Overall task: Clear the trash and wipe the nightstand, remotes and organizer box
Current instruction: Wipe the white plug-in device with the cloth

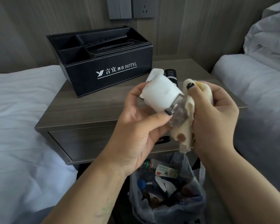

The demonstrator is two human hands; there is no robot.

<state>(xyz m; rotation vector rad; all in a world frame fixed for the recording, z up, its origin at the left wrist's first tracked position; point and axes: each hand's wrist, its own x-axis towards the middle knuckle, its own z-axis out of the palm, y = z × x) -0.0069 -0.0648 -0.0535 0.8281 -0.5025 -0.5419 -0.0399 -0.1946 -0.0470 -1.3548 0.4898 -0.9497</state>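
Left hand [136, 125] grips a white-wrapped clear bottle [162, 96]; right hand [217, 117] holds a stained yellowish cloth [187, 126] against its base, both above the trash bag [168, 191], in front of the nightstand [87, 110]. Bottle probably light, crushable, slick; hold mid-body. Cloth soft, limp.

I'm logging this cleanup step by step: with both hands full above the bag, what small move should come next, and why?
Probably let the white-capped clear container fall from the left hand into the trash bag directly below. It is held over the open bag, and the right hand already grips the stained cloth needed for wiping the nightstand.
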